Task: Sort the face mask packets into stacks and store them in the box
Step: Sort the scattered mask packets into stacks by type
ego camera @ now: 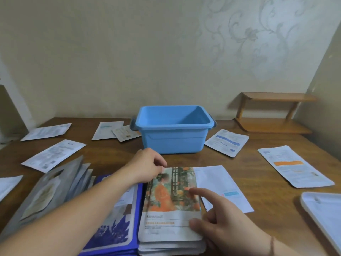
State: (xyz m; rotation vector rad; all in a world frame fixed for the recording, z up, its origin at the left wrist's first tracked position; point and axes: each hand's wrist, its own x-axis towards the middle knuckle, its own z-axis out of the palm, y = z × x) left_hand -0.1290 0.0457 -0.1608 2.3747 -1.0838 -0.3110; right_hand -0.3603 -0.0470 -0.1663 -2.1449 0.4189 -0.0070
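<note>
Patterned beige wall behind wooden table, small shelf.

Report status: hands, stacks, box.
Both hands, left and right, squaring the orange-picture stack. Blue box looks empty, path clear. Loose packets remain scattered on table.

Smooth blue plastic box; glossy brown wooden table; foil-like, slightly shiny mask packets; matt patterned wallpaper.
</note>
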